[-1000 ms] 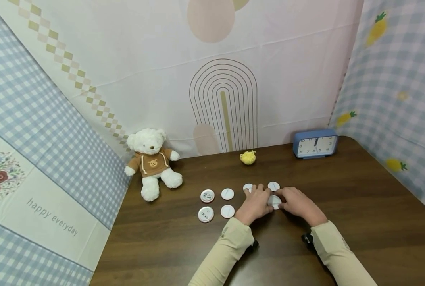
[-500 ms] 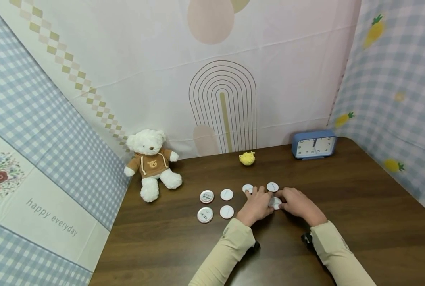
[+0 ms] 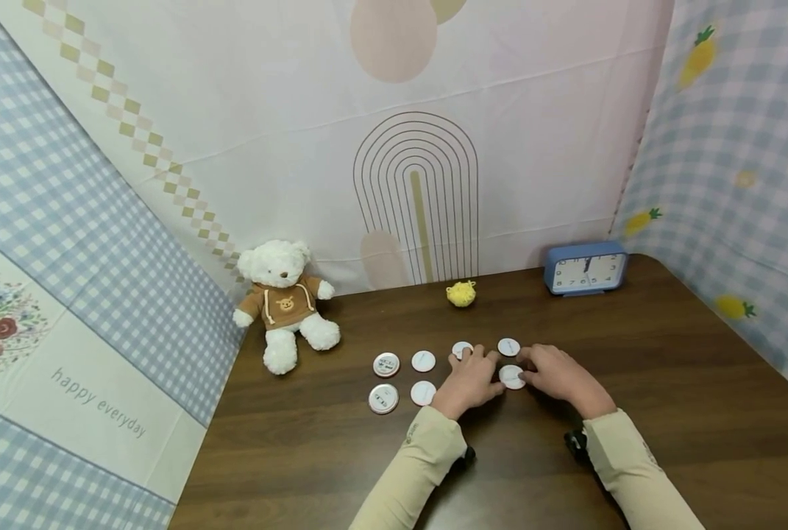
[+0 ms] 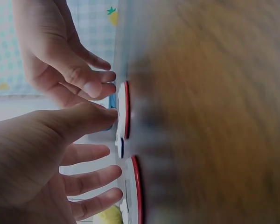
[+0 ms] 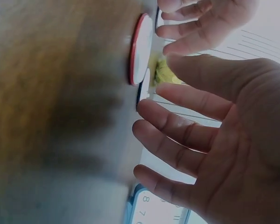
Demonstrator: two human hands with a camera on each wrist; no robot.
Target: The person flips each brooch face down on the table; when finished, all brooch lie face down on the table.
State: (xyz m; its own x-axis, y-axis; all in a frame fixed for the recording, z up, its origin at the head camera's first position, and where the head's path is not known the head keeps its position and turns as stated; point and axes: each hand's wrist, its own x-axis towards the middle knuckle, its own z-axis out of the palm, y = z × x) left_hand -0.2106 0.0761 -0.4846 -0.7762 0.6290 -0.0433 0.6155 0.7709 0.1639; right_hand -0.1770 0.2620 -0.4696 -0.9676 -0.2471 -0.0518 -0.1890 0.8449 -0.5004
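Note:
In the head view a white round badge lies flat on the table between both hands. My left hand spreads its fingers over the table; in the left wrist view its thumb tip overlaps a red-rimmed white badge. To the right, my right hand has loosely bent, parted fingers at the badge's right side, and the right wrist view shows nothing in them. Behind lie another white badge and one partly hidden by the left fingers. Anything under the left palm is hidden.
Two white badges and two silvery badges with pins on their backs lie in rows left of the hands. Farther back are a white teddy bear, a small yellow ball-like thing and a blue clock.
The fingers of both hands have parted from the front badge, which now shows whole between them. The left hand has shifted slightly left, the right hand slightly right.

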